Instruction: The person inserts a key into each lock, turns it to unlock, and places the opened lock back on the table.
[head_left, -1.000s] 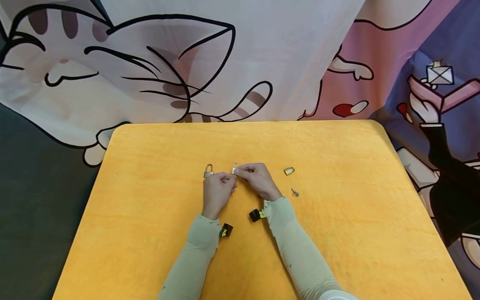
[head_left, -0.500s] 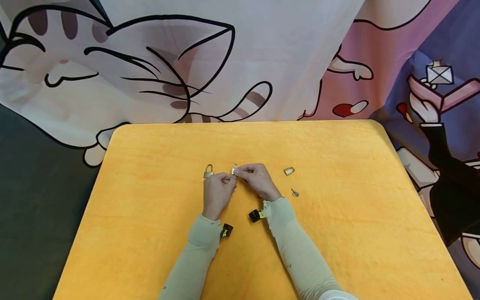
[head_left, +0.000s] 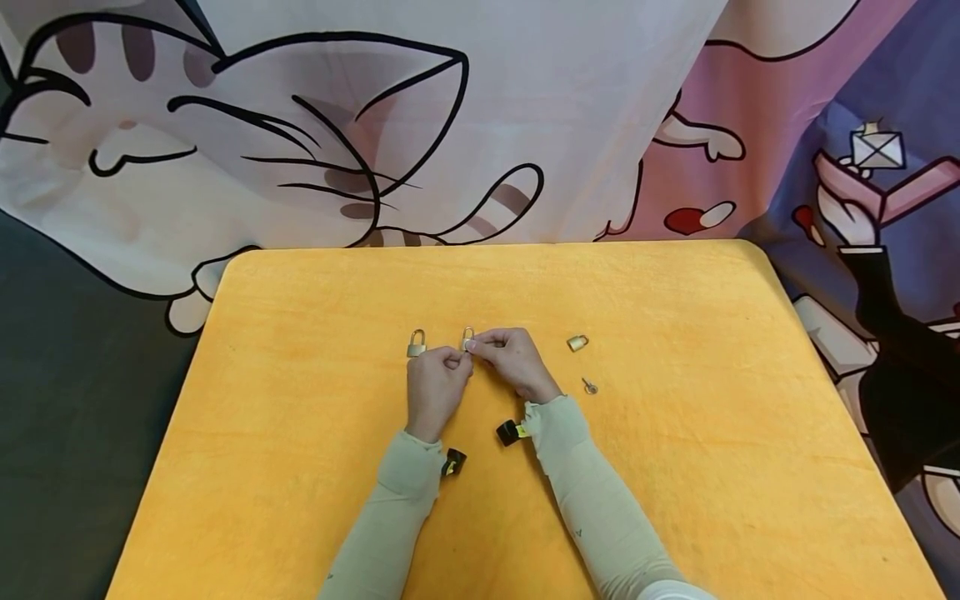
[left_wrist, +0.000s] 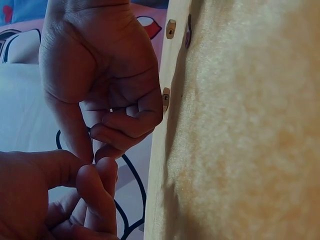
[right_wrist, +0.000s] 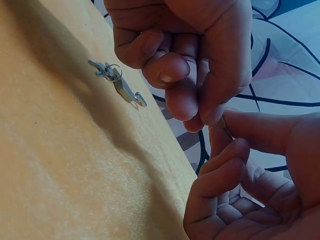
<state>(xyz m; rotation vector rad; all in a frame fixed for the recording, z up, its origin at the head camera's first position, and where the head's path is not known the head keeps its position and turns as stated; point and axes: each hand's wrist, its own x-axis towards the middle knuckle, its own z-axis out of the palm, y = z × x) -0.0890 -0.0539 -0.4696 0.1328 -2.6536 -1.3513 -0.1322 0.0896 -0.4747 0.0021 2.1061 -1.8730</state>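
Above the yellow table (head_left: pixel 675 467), the fingertips of my left hand (head_left: pixel 437 387) and right hand (head_left: pixel 517 365) meet, both pinching. Between them is a small thin thing (right_wrist: pixel 227 126), nearly all hidden, so its kind cannot be told. Just beyond the fingertips a brass padlock (head_left: pixel 468 332) shows, its body partly covered by the right fingers. Another padlock (head_left: pixel 416 349) lies beyond the left hand, shackle pointing away. In the right wrist view, keys on a ring (right_wrist: pixel 106 71) lie at that padlock's near end. A third padlock (head_left: pixel 577 342) lies to the right.
A single key with a ring (head_left: pixel 590 387) lies below the right-hand padlock. Behind the table's far edge hangs a cloth (head_left: pixel 570 100) printed with a cartoon cat. Dark floor (head_left: pixel 82 417) shows at the left. A small black camera (head_left: pixel 508 432) sits at the right wrist.
Both hands stay close together in nearly the same place, with only slight finger movement. The padlocks and the key on the right have not moved on the table.
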